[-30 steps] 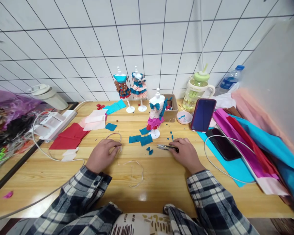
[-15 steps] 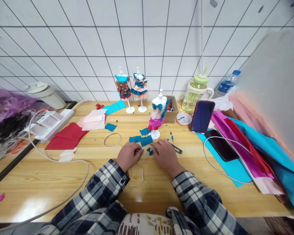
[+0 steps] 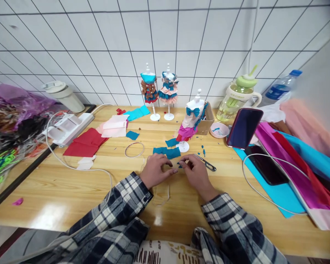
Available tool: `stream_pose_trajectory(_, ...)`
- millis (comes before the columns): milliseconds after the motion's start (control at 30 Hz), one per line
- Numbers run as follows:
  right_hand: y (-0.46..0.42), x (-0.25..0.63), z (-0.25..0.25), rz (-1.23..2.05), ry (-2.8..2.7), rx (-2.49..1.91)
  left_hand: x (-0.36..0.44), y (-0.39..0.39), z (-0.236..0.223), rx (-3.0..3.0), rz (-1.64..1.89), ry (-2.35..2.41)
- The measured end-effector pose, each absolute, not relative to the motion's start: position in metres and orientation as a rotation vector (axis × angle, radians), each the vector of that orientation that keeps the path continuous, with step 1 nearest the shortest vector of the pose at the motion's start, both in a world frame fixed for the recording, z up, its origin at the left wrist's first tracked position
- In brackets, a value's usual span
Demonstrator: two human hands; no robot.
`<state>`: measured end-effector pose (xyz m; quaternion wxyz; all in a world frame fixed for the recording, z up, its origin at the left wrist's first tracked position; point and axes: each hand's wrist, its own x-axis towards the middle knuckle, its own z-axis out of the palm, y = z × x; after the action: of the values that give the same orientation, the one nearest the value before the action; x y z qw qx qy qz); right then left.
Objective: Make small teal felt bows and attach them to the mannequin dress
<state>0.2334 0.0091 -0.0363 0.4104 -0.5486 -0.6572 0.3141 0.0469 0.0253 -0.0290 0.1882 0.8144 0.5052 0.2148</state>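
Left hand (image 3: 157,170): hovering low over the middle of the desk (image 3: 123,205), thumb and forefinger showing a gap; whether the hidden fingers are gripping anything, cannot tell.

Right hand (image 3: 195,170): facing it, its grip pinching a small teal fabric scrap (image 3: 179,165), apparently by fingertips alone because the piece is so slight. The two grips are sitting near each other, perhaps so that both can reach the scrap.

Thread snips (image 3: 210,167): lying just beyond the right hand, loop end pointing toward the desk's right edge, seemingly set down within easy reach.

White thread (image 3: 168,192): curling between the wrists and the front edge.

Teal cloth strips (image 3: 172,153): lying flat just beyond the fingers, beside the base of the nearest dress form (image 3: 189,120), which is wearing a teal bow (image 3: 193,112) and presumably standing close for viewing.

Smartphone (image 3: 244,128): leaning upright toward the right edge, screen likely angled for watching.

Room: open wood is running from the left sleeve toward the front left corner, crossed by a white cable (image 3: 110,179). Rightward, turquoise sheeting (image 3: 276,190) is bounding the space; rearward, the dress form is limiting reach.
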Motion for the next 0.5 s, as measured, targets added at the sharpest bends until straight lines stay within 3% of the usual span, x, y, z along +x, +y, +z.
stream_pose_trajectory(500,0.002,0.217,-0.035,1.221,-1.148,-1.298,0.051,0.026,-0.026,1.926,1.025,1.193)
